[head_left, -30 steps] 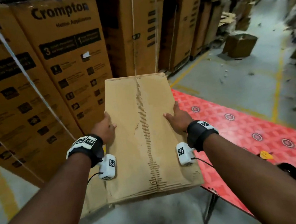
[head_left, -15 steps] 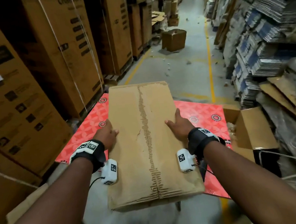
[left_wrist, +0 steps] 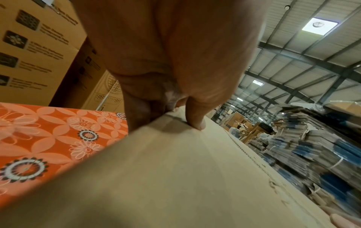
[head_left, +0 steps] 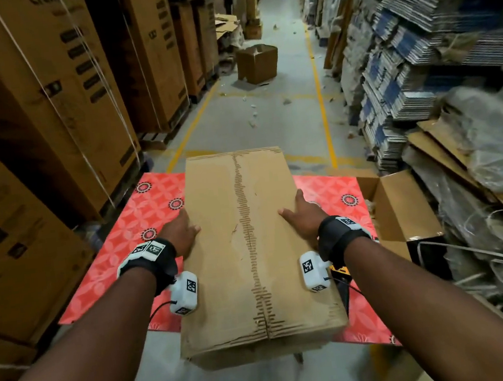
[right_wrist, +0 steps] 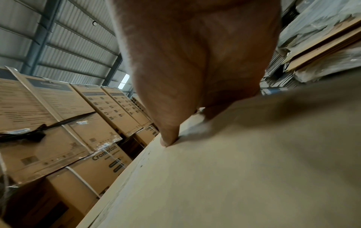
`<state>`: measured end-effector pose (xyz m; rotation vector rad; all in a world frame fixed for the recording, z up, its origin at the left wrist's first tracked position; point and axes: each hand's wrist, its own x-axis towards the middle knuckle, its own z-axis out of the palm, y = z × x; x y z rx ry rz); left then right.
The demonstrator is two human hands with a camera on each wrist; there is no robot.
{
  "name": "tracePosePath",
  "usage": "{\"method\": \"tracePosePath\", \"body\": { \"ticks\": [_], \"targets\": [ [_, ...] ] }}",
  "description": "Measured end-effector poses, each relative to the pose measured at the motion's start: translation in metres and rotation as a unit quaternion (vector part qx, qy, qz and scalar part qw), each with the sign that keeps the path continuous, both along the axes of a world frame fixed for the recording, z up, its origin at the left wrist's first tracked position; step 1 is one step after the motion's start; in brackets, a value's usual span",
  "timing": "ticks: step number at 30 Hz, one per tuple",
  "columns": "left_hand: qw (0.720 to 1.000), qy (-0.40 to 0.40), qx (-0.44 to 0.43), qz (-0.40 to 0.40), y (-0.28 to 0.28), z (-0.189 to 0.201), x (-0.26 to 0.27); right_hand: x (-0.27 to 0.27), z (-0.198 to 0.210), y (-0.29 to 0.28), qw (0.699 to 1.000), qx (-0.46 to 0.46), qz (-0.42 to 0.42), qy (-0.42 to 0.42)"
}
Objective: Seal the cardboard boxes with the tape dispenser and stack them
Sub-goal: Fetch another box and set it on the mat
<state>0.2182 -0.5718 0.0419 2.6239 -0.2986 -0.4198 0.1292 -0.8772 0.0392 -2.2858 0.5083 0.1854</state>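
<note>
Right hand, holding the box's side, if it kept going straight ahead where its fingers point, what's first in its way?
Probably nothing close. The right hand points along the box down the aisle, above the red table. Depth is unclear.

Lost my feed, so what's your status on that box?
Both hands, left hand and right hand, grip the cardboard box by its sides. Box over red table. Nothing blocking.

both hands (head_left: 183, 233) (head_left: 307, 217) gripping, arms outstretched
</note>
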Motion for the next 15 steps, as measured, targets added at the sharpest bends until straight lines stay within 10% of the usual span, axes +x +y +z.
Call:
{"method": "tracePosePath", "body": {
  "ticks": [15],
  "targets": [
    [0.998,0.011,0.036,-0.044,-0.025,-0.004,0.078,0.049,-0.007,-0.016,0.998,0.0,-0.049,0.026]
  ]
}}
